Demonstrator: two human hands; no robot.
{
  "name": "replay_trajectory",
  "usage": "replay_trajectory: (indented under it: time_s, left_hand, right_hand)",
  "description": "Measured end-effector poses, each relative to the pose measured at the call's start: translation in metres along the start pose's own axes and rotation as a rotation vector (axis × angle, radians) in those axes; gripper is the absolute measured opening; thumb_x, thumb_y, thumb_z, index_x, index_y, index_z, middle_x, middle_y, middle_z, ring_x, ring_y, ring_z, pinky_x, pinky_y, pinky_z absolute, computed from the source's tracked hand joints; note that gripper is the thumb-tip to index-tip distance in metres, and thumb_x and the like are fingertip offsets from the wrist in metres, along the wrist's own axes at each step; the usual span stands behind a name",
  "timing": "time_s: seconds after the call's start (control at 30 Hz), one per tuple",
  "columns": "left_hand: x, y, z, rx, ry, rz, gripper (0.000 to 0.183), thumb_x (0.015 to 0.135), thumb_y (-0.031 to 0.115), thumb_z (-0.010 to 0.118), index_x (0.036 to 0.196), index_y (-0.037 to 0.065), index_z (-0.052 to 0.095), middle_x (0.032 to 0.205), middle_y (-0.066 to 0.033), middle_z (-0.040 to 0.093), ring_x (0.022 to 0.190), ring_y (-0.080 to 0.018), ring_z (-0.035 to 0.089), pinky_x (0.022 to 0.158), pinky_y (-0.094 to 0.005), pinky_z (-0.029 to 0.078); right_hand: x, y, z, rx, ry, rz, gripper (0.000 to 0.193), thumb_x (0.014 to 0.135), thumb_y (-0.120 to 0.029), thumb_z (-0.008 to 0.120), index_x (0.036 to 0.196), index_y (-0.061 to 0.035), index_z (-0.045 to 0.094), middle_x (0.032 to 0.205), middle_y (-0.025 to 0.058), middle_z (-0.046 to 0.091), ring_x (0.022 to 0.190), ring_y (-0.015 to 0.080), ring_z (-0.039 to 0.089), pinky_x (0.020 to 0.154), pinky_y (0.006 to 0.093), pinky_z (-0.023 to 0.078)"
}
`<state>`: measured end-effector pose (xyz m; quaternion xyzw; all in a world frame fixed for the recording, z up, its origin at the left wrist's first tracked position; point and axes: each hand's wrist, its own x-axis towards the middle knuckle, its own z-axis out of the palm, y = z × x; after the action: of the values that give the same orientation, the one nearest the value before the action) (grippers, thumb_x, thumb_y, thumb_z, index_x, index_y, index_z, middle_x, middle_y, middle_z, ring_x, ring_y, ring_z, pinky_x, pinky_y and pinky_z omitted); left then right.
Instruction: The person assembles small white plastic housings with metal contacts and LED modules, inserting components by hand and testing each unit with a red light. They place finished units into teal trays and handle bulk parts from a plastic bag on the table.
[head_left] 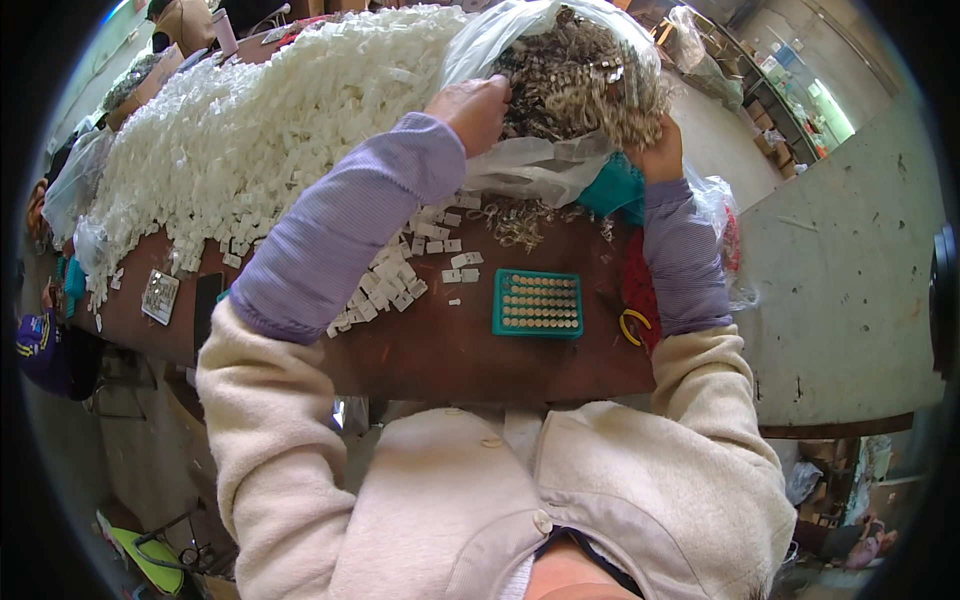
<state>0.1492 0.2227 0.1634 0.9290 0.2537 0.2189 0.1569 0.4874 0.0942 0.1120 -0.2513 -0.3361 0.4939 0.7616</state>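
Note:
A large clear plastic bag (487,38) full of small brownish metal parts (565,85) lies open at the far side of the table. My left hand (472,110) grips the bag's left edge, its fingers bent at the rim. At the bag's right side, my right hand (659,152) is closed around a clump of the metal parts, which partly hide its fingers. Nearer to me sits a teal tray (537,331) with rows of small round pieces. Loose metal parts (520,222) lie in a tangle below the bag.
A huge heap of white plastic pieces (250,130) covers the table's left and back. Loose white pieces (385,285) spread toward the brown tabletop (450,355). Yellow-handled pliers (633,326) rest near my right forearm. A dark phone-like slab (208,300) lies at left.

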Motion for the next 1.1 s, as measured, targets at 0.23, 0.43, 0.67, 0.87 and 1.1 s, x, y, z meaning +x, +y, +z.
replay_trajectory:
  time_s: [0.23,0.43,0.67,0.87,1.1]
  left_hand:
    - [0.076,0.003,0.025,-0.077,-0.162,-0.212,0.030,0.100,0.011,0.055,0.127,0.000,0.065,0.125,-0.0188,0.072,0.116,-0.0329,0.070,0.103,-0.0447,0.054]
    - [0.098,-0.004,0.020,0.210,0.189,-0.163,0.050,0.098,0.023,0.064,0.144,0.006,0.051,0.137,-0.0228,0.061,0.126,-0.0364,0.064,0.107,-0.0448,0.053]
    - [0.127,-0.033,0.053,0.430,0.180,-0.007,0.043,0.098,0.034,0.068,0.136,0.014,0.062,0.128,-0.0235,0.058,0.124,-0.0380,0.063,0.105,-0.0469,0.054]
    - [0.147,-0.069,0.034,0.109,0.151,0.068,0.063,0.082,0.002,0.081,0.141,0.008,0.061,0.139,-0.0177,0.061,0.117,-0.0314,0.068,0.096,-0.0411,0.058]
    - [0.138,-0.047,-0.019,-0.068,0.219,0.098,0.039,0.095,0.038,0.077,0.112,0.003,0.072,0.091,-0.0068,0.080,0.085,-0.0204,0.076,0.080,-0.0331,0.060]
  right_hand:
    - [-0.022,0.002,-0.012,0.107,-0.074,0.058,0.034,0.101,-0.015,0.057,0.129,0.0031,0.065,0.122,0.0169,0.073,0.109,0.0292,0.073,0.099,0.0458,0.060]
    - [-0.015,0.002,-0.004,0.177,-0.262,0.059,0.035,0.103,-0.016,0.052,0.130,0.0028,0.065,0.125,0.0161,0.072,0.112,0.0285,0.072,0.102,0.0447,0.058]
    - [0.015,0.023,0.019,-0.835,-0.083,-0.345,0.033,0.104,-0.014,0.054,0.132,0.0001,0.064,0.130,0.0133,0.070,0.120,0.0252,0.068,0.105,0.0439,0.057]
    - [0.050,0.016,0.117,-0.324,0.091,0.062,0.027,0.104,-0.020,0.057,0.122,-0.0035,0.068,0.120,0.0094,0.072,0.109,0.0256,0.070,0.103,0.0476,0.057]
    - [0.006,-0.044,0.135,-0.903,-0.151,-0.318,0.039,0.099,-0.005,0.067,0.138,0.0000,0.061,0.135,0.0116,0.066,0.118,0.0235,0.066,0.108,0.0362,0.053]
